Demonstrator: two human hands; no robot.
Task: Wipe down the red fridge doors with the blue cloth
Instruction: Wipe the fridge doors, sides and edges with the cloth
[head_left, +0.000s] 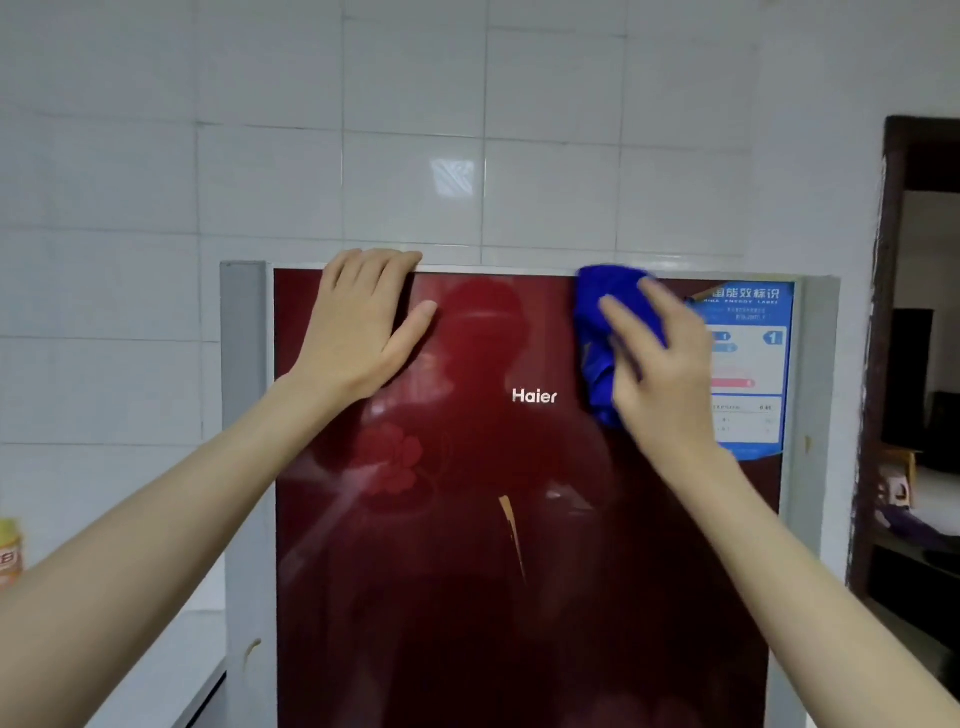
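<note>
The glossy red fridge door (493, 519) fills the middle of the view, with a white brand name and a faint flower pattern on it. My left hand (363, 327) lies flat on the door's upper left, its fingers hooked over the top edge. My right hand (657, 364) presses the bunched blue cloth (608, 322) against the door near its top right, just under the top edge. My fingers cover part of the cloth.
A blue and white energy label (753, 374) is stuck on the door's upper right corner, right beside the cloth. Grey fridge side trims (244, 415) frame the door. White tiled wall (415, 130) behind. A dark doorway (914, 364) opens at right. A yellow bottle (10, 551) stands at far left.
</note>
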